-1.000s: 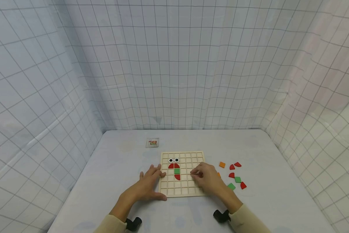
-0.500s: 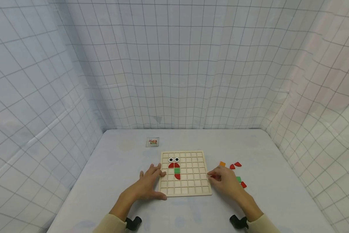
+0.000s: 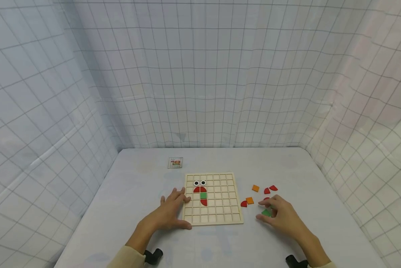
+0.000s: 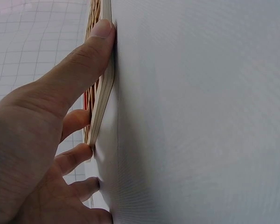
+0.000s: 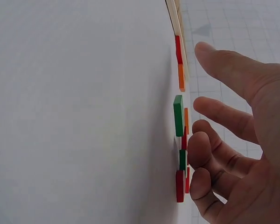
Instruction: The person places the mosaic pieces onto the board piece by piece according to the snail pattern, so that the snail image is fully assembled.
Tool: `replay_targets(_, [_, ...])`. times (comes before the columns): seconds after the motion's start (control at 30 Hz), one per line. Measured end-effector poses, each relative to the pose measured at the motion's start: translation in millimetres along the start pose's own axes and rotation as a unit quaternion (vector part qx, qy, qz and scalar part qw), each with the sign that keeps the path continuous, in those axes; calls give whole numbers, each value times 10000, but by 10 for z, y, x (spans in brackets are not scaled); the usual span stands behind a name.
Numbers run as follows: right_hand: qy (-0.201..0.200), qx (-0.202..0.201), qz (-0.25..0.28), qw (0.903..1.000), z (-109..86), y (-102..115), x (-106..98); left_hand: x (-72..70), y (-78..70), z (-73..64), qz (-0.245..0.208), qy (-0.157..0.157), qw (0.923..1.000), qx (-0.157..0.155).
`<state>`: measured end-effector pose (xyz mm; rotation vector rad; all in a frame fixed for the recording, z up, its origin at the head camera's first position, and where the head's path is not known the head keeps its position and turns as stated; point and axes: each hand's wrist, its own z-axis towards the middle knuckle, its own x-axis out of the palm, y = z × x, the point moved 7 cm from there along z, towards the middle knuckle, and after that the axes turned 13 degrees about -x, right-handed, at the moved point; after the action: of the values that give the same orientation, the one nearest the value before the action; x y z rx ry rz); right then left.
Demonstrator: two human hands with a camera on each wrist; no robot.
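A pale wooden grid board [image 3: 222,208] lies on the table, with two eye tiles [image 3: 199,183], three red quarter-circle tiles [image 3: 204,202] and a green square tile [image 3: 203,195] in its cells. My left hand [image 3: 168,214] rests at its left side with fingers spread, the thumb [image 4: 100,32] on the board's edge. To the right of the board, my right hand [image 3: 284,217] hovers over loose tiles, thumb and fingers apart and holding nothing. A loose green square tile [image 5: 178,116] shows just past its fingers in the right wrist view. Some tiles are partly hidden under this hand.
Between board and right hand lie a red quarter-circle [image 3: 243,204] and an orange square [image 3: 250,200]. Farther back are another orange square [image 3: 255,188] and more red quarter-circles [image 3: 273,188]. A small picture card [image 3: 175,163] lies behind the board. Gridded curtains surround the table.
My right hand has moved right, from over the board to the loose tiles, and its pinched fingers have spread. A red quarter-circle and an orange square are uncovered. The left hand stays put.
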<state>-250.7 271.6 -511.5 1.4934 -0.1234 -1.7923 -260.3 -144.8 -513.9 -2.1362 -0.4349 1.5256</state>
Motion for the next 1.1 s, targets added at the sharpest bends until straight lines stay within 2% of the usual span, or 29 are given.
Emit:
replay_targets(0.23, [10,175,-131,9998,-82,-47,-61,1,10,-6,-6,-19,10000,8])
replay_targets(0.5, [252,431,97,9987,-84,-82,-41,5,14,-12,-67,11,10000,23])
replay_targets(0.73, [280,584,248,9976,-85,-118,-32,-11,0,-16,-69,10,10000,54])
replay_targets(1.1, [363,575,331,9971,-71,-117,1,-11,-9,-28,-42,28,10000,62])
